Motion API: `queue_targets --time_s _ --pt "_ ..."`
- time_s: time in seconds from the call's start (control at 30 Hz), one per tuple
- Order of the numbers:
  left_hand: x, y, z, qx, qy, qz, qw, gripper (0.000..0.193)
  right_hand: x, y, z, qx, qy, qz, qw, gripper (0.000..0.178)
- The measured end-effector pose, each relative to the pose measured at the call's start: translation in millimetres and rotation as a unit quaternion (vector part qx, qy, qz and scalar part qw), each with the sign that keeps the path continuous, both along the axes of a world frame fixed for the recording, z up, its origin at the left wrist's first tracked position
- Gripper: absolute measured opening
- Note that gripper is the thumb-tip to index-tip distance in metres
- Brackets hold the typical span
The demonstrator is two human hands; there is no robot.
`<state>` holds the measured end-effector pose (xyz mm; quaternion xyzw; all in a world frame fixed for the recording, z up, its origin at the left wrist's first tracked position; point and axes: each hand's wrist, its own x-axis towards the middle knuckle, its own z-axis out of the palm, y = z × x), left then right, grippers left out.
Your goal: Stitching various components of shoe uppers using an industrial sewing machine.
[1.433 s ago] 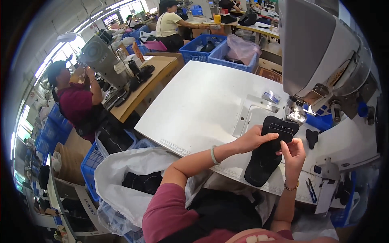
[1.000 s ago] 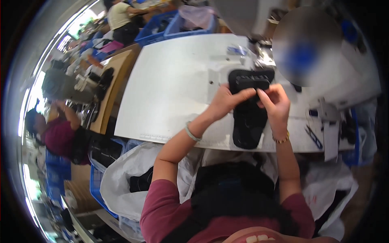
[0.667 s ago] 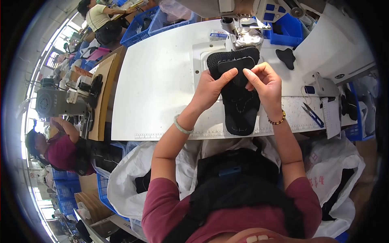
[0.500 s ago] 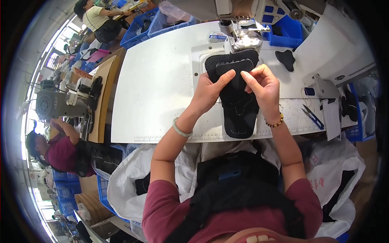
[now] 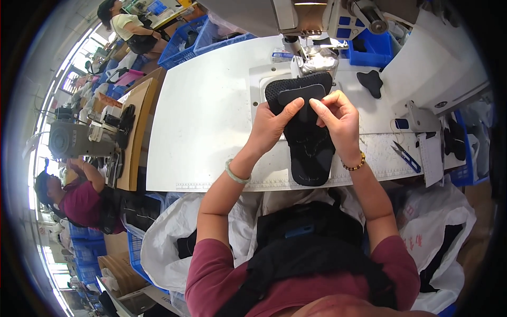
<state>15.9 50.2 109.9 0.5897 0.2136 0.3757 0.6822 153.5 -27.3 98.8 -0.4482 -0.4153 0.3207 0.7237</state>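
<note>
A long black padded fabric piece with pale marking lines lies under my hands, its wide mesh end close to the sewing machine's presser foot. On that wide end rests a smaller black patch. My left hand grips the left edge of both layers, thumb on top of the patch. From the right, my right hand pinches at the patch, with thumb and curled fingers near its right side. My two thumb tips are close together. The fingers under the fabric are hidden.
The sewing machine stands at the far side of the white table. A loose black cut piece and thread snips lie on the right. Blue bins stand behind; co-workers sit on the left.
The pale line along the patch's top edge shows less than before. Both hands keep their hold, shifted slightly in the picture. The far co-worker's arm has come down from reaching forward.
</note>
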Motion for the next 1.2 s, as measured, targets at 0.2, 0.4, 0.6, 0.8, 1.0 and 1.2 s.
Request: queue_targets --time_s 0.2,0.4,0.6,0.8,1.0,1.2 --pt "-11.0 -1.6 7.9 0.025 0.040 0.022 0.999 0.027 -8.8 1.4 7.4 -0.020 -0.024 -0.013 0.999 0.016" --pt "-4.7 -6.7 4.9 -0.025 -0.019 -0.033 0.999 0.030 3.2 -6.9 2.0 0.019 -0.163 -0.149 0.975 0.041" --pt "-8.0 -6.7 14.7 -0.011 -0.032 -0.059 0.998 0.032 20.9 -12.0 31.8 -0.021 -0.030 0.122 0.992 0.036" --pt "-10.9 -15.4 19.2 0.019 -0.001 -0.046 0.999 0.032 20.8 -5.3 32.5 0.019 -0.008 0.142 0.990 0.028" --pt "-5.3 -2.0 18.7 0.033 0.060 -0.009 0.998 0.032 31.1 4.7 30.8 -0.011 -0.084 0.101 0.991 0.025" --pt "0.8 2.1 33.9 0.079 0.054 0.026 0.995 0.026 30.2 11.7 33.7 -0.003 -0.040 0.101 0.994 0.020"
